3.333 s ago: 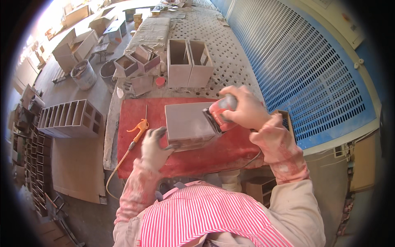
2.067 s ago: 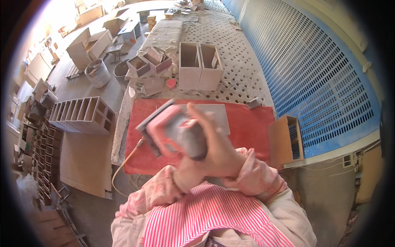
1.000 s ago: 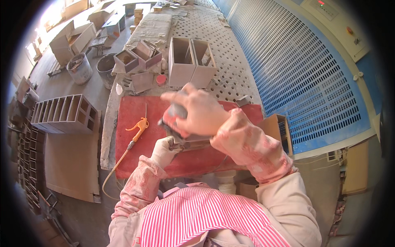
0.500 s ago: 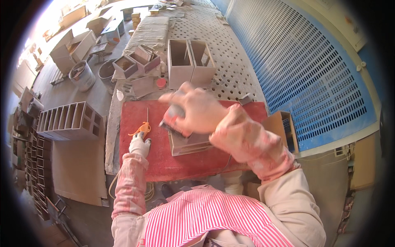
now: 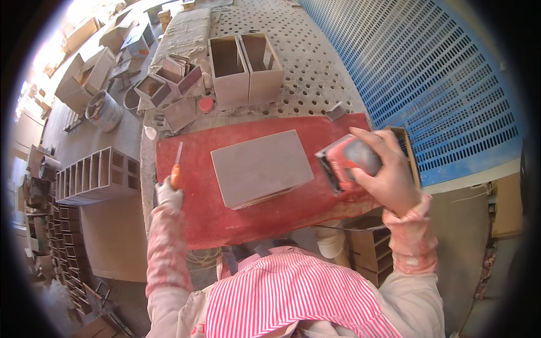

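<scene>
A grey-brown rectangular wooden box [image 5: 262, 168] lies on the red mat [image 5: 200, 222], its broad flat face up. To the right of the box, my right hand [image 5: 394, 179] is wrapped round a red and grey palm sander [image 5: 345, 161], lifted and tilted off the box. On the left, my gloved left hand [image 5: 168, 195] grips an orange air blow gun [image 5: 176, 173], its thin nozzle pointing away from me over the mat's left edge. The sander does not touch the box.
Beyond the mat, two tall open boxes [image 5: 247, 84] stand on a perforated bench [image 5: 315, 67]. Small open boxes [image 5: 177, 79] and a red lid [image 5: 206, 105] are left of them. A blue slotted panel [image 5: 439, 96] rises at right; a shelved unit [image 5: 98, 174] stands at left.
My right hand has swung the sander from above the box to its right, uncovering the box's top. My left hand, holding the blow gun, has shifted left.
</scene>
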A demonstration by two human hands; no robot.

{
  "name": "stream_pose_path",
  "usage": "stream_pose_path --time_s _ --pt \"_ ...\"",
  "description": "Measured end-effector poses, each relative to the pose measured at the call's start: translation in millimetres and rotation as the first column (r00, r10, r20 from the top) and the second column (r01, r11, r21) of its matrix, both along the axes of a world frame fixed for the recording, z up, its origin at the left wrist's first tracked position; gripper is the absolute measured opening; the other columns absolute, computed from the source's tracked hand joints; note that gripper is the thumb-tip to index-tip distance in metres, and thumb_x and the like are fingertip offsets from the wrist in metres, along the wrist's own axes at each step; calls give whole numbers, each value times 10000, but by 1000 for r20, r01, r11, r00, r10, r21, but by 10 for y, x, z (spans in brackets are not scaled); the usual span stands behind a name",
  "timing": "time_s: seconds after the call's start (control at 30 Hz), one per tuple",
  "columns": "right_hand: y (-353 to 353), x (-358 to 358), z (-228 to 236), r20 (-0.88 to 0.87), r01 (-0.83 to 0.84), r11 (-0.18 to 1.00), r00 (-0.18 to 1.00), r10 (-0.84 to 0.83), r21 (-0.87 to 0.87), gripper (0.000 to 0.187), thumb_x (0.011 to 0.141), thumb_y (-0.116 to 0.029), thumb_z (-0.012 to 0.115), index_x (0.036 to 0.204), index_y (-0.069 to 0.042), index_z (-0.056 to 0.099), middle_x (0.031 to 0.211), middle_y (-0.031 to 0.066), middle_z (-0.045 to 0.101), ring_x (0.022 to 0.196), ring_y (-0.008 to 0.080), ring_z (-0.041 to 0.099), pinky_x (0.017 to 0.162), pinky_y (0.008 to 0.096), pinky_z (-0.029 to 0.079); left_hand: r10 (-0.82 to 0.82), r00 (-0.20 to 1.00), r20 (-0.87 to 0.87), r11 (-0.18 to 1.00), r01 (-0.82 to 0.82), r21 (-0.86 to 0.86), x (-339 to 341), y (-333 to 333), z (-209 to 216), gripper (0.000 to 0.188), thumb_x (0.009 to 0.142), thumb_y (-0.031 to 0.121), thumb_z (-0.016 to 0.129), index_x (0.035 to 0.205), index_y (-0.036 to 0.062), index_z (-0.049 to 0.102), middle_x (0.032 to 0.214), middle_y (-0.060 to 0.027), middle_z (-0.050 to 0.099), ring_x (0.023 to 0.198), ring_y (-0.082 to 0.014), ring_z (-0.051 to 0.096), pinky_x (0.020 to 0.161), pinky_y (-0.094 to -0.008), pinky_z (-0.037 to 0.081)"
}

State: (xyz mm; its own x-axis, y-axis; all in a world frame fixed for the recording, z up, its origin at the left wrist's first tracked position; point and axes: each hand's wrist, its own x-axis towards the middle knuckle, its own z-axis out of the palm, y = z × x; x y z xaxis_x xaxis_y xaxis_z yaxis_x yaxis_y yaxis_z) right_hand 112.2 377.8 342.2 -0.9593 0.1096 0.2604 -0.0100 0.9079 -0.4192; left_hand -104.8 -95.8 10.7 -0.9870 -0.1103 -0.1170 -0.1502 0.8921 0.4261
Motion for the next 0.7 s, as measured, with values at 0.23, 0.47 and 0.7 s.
stream_pose_path --time_s 0.23,0.47,0.7 --pt "433 530 -271 9 161 983 987 -161 -93 720 765 29 803 1457 -137 693 1237 125 612 1101 289 664 966 390 574 -313 925 216 797 132 590 1310 -504 2368 476 895 -169 685 1354 -43 700 1048 -31 780 928 -135 736 835 -267 598" --pt "329 529 -422 8 130 982 991 -130 -141 715 752 -6 839 1437 -163 706 1244 120 605 1098 308 669 964 387 578 -375 889 -264 839 446 311 1190 3 2277 395 943 50 791 1327 9 709 1018 -194 795 911 -283 812 786 -374 612" --pt "276 851 -358 -12 134 984 991 -137 -114 704 745 -12 853 1421 -139 702 1228 134 600 1072 317 675 926 401 589 -242 970 28 970 243 -30 135 -214 505 645 971 294 802 1529 65 572 1458 -243 632 1341 -443 628 1076 -474 540"
